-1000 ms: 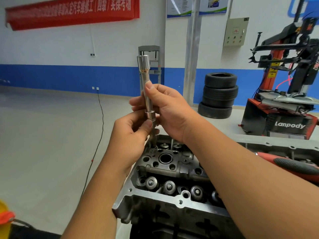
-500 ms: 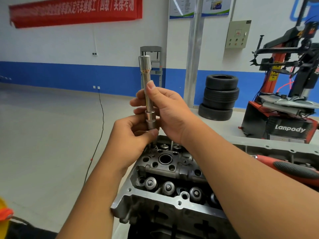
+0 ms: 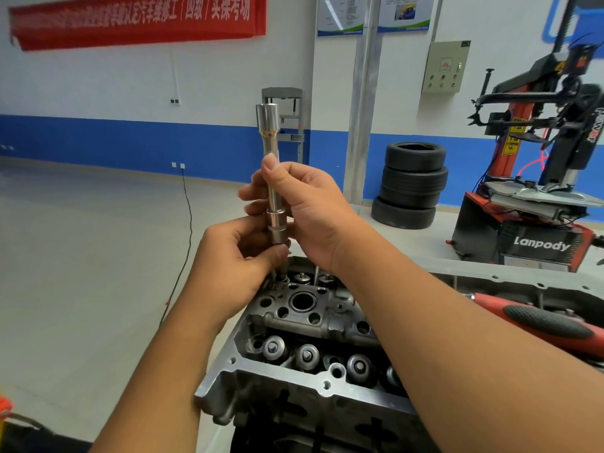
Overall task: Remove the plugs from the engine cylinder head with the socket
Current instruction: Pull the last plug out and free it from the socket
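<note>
We count two bare hands, one long chrome socket (image 3: 274, 178), one engine cylinder head (image 3: 307, 325), three stacked tyres (image 3: 412, 184) at two o'clock from the hands, one red-and-black tyre machine (image 3: 536, 178) at three o'clock, and one red-handled tool (image 3: 542, 322) lying on the block at four o'clock. Along the near side of the cylinder head we can make out three round valve caps in a row, with a fourth partly behind the right forearm. The socket stands almost upright, its wide end at twelve o'clock above the knuckles and its stepped lower end pointing down at six o'clock toward the far corner of the head. The right hand (image 3: 310, 210) is wrapped around the middle of the shaft, thumb laid up along it. The left hand (image 3: 235, 266) sits just below, at seven o'clock from the right, its thumb and fingertips pinched together right under the socket's lower end (what they pinch is hidden, so we cannot tell whether a plug is there). The socket's tip hangs just above the cylinder head.
</note>
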A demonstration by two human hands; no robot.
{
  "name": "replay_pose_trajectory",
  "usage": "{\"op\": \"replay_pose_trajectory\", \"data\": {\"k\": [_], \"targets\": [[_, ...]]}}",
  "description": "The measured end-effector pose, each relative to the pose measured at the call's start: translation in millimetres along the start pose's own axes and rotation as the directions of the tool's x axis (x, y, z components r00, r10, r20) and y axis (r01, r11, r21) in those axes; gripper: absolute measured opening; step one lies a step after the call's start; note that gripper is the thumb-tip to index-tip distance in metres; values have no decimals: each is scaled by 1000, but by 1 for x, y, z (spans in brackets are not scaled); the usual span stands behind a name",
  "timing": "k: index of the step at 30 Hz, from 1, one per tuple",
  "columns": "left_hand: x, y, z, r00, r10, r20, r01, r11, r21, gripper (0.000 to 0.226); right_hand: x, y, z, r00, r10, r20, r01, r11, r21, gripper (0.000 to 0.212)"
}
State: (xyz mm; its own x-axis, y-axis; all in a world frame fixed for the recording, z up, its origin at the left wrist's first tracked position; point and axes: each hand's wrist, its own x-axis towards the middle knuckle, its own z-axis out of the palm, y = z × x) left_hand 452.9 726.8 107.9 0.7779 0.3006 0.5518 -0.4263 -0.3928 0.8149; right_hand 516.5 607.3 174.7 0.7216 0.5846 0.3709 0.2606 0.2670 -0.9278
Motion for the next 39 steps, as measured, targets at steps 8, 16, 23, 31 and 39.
{"op": "replay_pose_trajectory", "data": {"k": [8, 16, 23, 31, 39], "targets": [[2, -4, 0, 996, 5, -87, -6, 1000, -7, 33, 0, 2, 0, 999, 9, -32, -7, 999, 38, 23], [2, -1, -1, 999, 29, 41, -24, 995, -101, 46, 0, 0, 2, 998, 14, -53, -15, 1000, -16, 28], [2, -5, 3, 997, 15, -73, -23, 994, -104, 23, -2, 1, 4, 999, 3, -51, -3, 1000, 5, 21], [2, -7, 2, 1000, -6, 28, 10, 988, -152, 22, -2, 0, 6, 998, 20, -58, -19, 1000, 18, 30], [-2, -5, 9, 1000, -3, -19, 0, 992, -123, 16, -3, 6, 4, 998, 12, -62, -8, 998, 63, 19]]}}
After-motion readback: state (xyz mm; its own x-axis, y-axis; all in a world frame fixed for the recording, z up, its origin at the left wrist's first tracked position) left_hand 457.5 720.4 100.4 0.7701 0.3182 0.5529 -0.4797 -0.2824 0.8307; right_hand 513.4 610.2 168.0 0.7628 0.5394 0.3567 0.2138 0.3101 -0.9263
